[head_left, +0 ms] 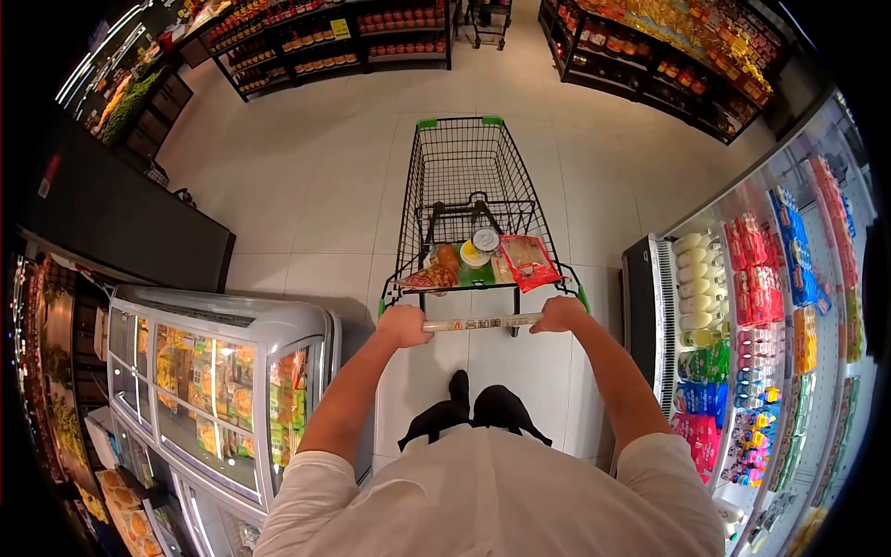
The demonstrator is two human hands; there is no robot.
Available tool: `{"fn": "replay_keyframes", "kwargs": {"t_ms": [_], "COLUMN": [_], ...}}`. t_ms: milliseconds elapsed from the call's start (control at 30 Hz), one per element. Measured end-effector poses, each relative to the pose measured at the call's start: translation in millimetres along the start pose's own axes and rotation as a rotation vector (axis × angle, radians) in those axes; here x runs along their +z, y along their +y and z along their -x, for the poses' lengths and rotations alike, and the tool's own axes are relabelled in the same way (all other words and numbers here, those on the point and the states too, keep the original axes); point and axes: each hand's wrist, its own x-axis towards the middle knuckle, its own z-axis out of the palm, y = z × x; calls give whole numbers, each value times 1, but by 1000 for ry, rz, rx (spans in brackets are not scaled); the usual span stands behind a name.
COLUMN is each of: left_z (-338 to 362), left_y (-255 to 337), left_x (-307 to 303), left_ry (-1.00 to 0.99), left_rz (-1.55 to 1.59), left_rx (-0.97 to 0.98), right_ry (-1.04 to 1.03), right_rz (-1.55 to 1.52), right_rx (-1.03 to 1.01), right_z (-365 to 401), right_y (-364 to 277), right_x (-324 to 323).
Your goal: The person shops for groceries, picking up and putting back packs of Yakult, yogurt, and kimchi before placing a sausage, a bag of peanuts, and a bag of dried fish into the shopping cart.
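Here, left hand (404, 326) and right hand (560, 315), each grip clamped on the cart handle (483, 323). The cart (455, 158), holding groceries (478, 258), stands just ahead. Pushing phase, as judged; advancing calls for steering between freezer (223, 371) and chilled shelves (733, 353).

On our left we saw a glass-topped freezer (223, 371) full of packets. On our right stood an open cooler (742, 325) with bottles and cartons. Far ahead, across the pale tiled floor (306, 176), were dark shelves (325, 42) of jars.

Both arms forward, elbows slightly bent; left hand (404, 325), right hand (560, 314) curled tight, knuckles up, apart.
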Motion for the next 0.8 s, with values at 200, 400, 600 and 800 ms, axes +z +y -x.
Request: {"fn": "replay_keyframes", "kwargs": {"t_ms": [200, 400, 600, 800], "left_z": [-115, -246, -365, -439], "left_y": [-30, -61, -102, -116], "left_x": [-81, -156, -217, -280], "left_ry": [-19, 6, 408, 487], "left_rz": [-92, -171, -177, -235], "left_rx": [-55, -74, -81, 239], "right_ry": [56, 149, 309, 288], "right_rz": [-97, -206, -332, -441], "right_rx": [56, 101, 195, 290], "right_z": [-64, -126, -190, -246], "right_y": [25, 55, 63, 79], "right_x": [-79, -159, -239, -315]}}
